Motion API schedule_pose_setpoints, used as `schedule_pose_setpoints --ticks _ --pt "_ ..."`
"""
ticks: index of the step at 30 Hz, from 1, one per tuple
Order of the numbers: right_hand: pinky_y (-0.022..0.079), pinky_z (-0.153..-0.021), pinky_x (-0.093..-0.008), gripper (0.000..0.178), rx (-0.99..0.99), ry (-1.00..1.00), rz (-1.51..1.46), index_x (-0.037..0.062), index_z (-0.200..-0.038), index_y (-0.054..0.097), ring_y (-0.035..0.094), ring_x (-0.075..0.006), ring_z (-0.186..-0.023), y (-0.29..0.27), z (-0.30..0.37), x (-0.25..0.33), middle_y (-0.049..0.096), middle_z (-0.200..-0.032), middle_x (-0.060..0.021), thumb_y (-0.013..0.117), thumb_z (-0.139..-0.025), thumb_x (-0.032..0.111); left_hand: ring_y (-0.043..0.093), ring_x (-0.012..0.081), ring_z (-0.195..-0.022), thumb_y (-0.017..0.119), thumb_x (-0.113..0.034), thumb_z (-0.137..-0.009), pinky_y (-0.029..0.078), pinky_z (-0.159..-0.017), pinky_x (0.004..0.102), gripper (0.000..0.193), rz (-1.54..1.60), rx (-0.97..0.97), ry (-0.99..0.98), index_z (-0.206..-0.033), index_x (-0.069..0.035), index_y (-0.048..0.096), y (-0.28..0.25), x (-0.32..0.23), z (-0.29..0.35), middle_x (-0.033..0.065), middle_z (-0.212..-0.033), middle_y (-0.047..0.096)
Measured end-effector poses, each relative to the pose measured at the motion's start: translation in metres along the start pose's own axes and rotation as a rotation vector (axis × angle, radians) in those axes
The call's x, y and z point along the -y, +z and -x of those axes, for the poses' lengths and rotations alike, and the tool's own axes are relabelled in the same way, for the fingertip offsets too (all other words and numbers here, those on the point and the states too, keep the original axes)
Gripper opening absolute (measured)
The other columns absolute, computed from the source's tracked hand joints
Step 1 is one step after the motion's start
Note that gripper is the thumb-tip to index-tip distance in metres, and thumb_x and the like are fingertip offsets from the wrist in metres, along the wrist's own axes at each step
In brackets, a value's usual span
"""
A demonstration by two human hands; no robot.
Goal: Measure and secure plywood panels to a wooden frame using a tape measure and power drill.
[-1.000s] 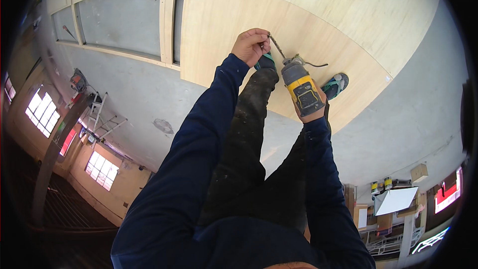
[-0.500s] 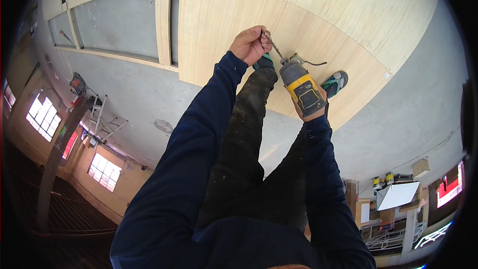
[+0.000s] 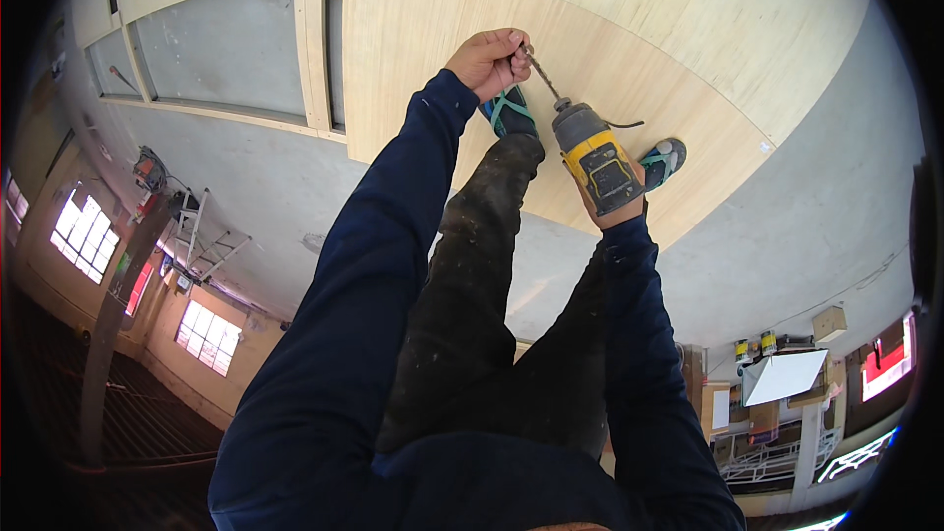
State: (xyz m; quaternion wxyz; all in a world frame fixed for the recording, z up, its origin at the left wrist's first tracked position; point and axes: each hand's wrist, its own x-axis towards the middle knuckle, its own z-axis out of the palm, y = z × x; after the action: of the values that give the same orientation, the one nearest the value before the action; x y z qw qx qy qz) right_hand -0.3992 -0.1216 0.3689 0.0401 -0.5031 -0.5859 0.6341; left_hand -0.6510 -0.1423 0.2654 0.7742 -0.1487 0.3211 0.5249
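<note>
Little has shifted since the earlier frame: the left hand point(image 3: 487, 59) remains pinched closed on the tip of the drill bit point(image 3: 542, 81), while the right hand point(image 3: 618, 208) keeps its full grip on the yellow power drill point(image 3: 597, 159), held above the plywood sheet point(image 3: 629, 49) near its lower edge, between two sandalled feet point(image 3: 661, 161), apparently setting the bit.

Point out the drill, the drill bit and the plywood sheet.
drill point(image 3: 597, 159): head view, on its yellow and black body.
drill bit point(image 3: 543, 81): head view, on the thin shaft between chuck and fingers.
plywood sheet point(image 3: 423, 34): head view, on its bare pale surface.
</note>
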Motion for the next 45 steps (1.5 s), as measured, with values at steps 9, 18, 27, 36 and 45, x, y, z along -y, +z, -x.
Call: schedule_pose_setpoints --ticks 9,18,27,36,45 --pt "0.05 -0.069 -0.0316 0.029 -0.04 -0.097 0.201 0.002 -0.093 0.059 0.063 -0.0285 -0.077 0.013 -0.026 -0.016 0.063 -0.084 -0.0123 0.07 -0.066 0.008 0.046 0.0101 -0.06 0.051 -0.017 -0.092 0.039 -0.06 0.0247 0.017 0.087 -0.159 -0.095 -0.087 -0.002 0.055 -0.017 0.006 -0.03 0.0016 -0.069 0.051" --pt "0.048 -0.075 -0.0366 0.04 -0.125 0.011 0.165 0.0039 -0.1 0.061 0.06 -0.0341 -0.087 0.029 -0.058 -0.024 0.064 -0.09 -0.0163 0.072 -0.063 0.014 0.039 0.0114 -0.057 0.047 -0.016 -0.093 0.037 -0.059 0.0263 0.017 0.238 -0.352 0.111 -0.087 -0.002 0.054 -0.035 0.037 -0.06 0.0 -0.063 0.046" --pt "0.048 -0.075 -0.0359 0.044 -0.134 0.03 0.145 0.0048 -0.103 0.061 0.061 -0.0337 -0.085 0.035 -0.074 -0.039 0.064 -0.091 -0.018 0.072 -0.062 0.014 0.04 0.0108 -0.055 0.046 -0.017 -0.092 0.038 -0.054 0.0239 0.02 0.183 -0.434 -0.025 -0.083 0.0 0.052 -0.057 0.032 -0.084 -0.0008 -0.06 0.044" --pt "0.049 -0.076 -0.0397 0.03 -0.083 0.15 0.461 0.0054 -0.096 0.06 0.061 -0.0336 -0.085 0.041 -0.108 -0.045 0.063 -0.086 -0.0165 0.066 -0.068 0.017 0.048 0.0125 -0.058 0.046 -0.018 -0.093 0.042 -0.057 0.0254 0.024 -0.341 -0.653 -0.02 -0.1 0.001 0.058 -0.074 0.044 -0.117 0.0009 -0.064 0.05" --pt "0.049 -0.078 -0.0396 0.027 -0.011 0.268 0.628 0.0045 -0.092 0.062 0.062 -0.0324 -0.087 0.055 -0.147 -0.038 0.064 -0.089 -0.0157 0.066 -0.07 0.019 0.058 0.0143 -0.06 0.041 -0.028 -0.096 0.051 -0.058 0.028 0.032 -0.644 -0.42 -0.102 -0.119 -0.01 0.057 -0.118 0.025 -0.135 0.0048 -0.072 0.058"
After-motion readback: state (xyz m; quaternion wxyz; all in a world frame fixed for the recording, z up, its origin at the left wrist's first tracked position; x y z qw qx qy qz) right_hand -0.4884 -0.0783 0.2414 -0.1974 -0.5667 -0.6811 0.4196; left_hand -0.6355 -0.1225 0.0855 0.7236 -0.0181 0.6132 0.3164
